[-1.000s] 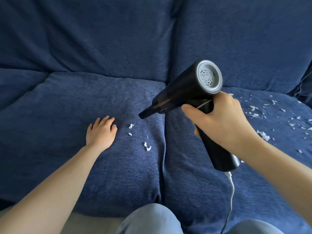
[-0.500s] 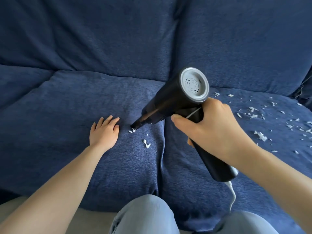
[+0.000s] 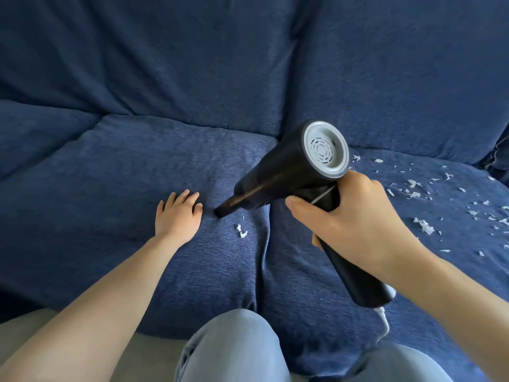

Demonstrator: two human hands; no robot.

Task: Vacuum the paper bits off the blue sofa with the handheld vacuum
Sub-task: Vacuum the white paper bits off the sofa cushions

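**Nozzle Down on the Blue Sofa, Paper Scraps Close By**

The blue sofa (image 3: 115, 188) filled nearly the whole view, its back cushions rising above two seat cushions that met at a deep seam running toward me. My knees in pale jeans (image 3: 234, 351) showed at the bottom edge, just in front of the seat.

My right hand (image 3: 355, 224) was wrapped around the grip of the black handheld vacuum (image 3: 289, 172), fingers curled tight on it and my thumb lying along its near side. The body slanted down and to the left, its grey vented end cap (image 3: 326, 149) turned up toward me, and a white cord (image 3: 384, 322) trailed from the base of the handle. The narrow nozzle (image 3: 221, 210) sat at or just above the left seat cushion; I could not tell whether it touched the fabric.

My left hand (image 3: 177, 216) lay flat on that same cushion, palm down with the fingers loosely spread and gripping nothing, its fingertips just beside the nozzle.

A small clump of white paper bits (image 3: 241, 231) lay on the left cushion a little below and to the right of the nozzle, near the seam. Many more scattered scraps (image 3: 421, 208) covered the right cushion, beyond my right hand and well apart from the nozzle.
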